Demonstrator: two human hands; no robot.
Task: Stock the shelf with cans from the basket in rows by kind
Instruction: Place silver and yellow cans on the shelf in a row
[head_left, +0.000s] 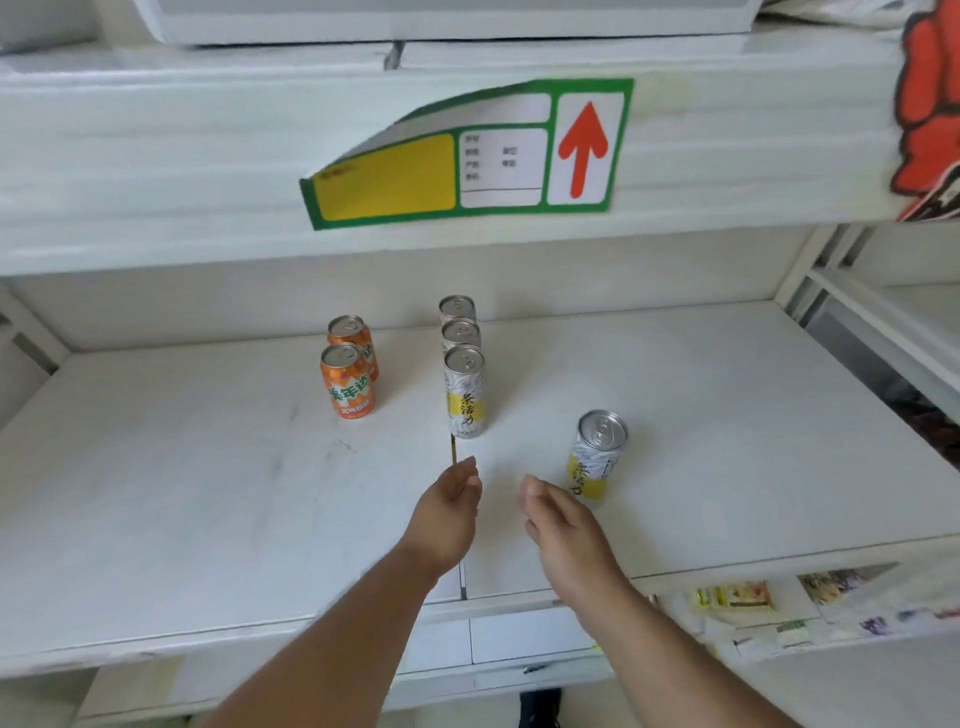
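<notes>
Both hands reach over the front of the white shelf (208, 519), empty, fingers relaxed and loosely spread: the left hand (451, 501) and the right hand (558, 525) face each other, a gap between them. Just beyond the right hand stands a lone silver-and-yellow can (596, 457), upright, apart from the rest. Farther back, ahead of the left hand, three matching slim cans (464, 391) form a row running to the shelf's back. Left of that row, two orange cans (347, 380) stand one behind the other. Above hangs a green-bordered price tag (467, 153) with a red arrow.
</notes>
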